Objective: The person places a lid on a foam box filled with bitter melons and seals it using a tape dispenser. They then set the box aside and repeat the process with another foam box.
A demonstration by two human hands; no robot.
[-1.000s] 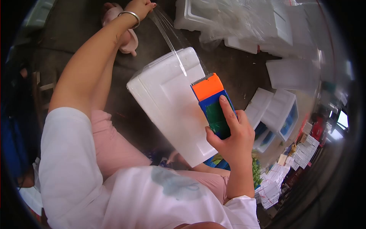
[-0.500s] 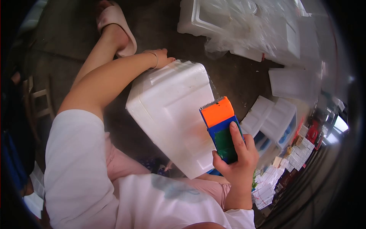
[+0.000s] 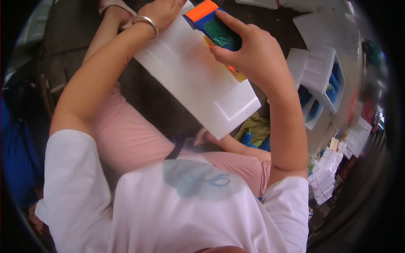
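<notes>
A white foam box (image 3: 190,71) lies tilted across the middle, its near corner by my lap. My right hand (image 3: 253,46) is closed around a tape dispenser (image 3: 206,21) with an orange front, a toothed edge and a blue and green body. It is held over the far part of the box. A yellow and orange part (image 3: 238,75), perhaps the tape roll, shows under the hand. My left hand (image 3: 161,12) lies at the box's far left edge, its fingers stretched out and partly cut off by the frame's top.
White foam boxes (image 3: 318,69) with blue contents stand at the right. Stacks of white packets (image 3: 325,181) lie farther right. A foam slab (image 3: 327,27) is at the upper right. Greenish cloth and blue netting (image 3: 255,130) sit beyond my leg. A wooden frame (image 3: 52,86) stands at the left.
The box and both hands have shifted up in the view. My right hand, still holding the tape dispenser, now reaches farther out over the box. The left hand remains at the box's far end.
</notes>
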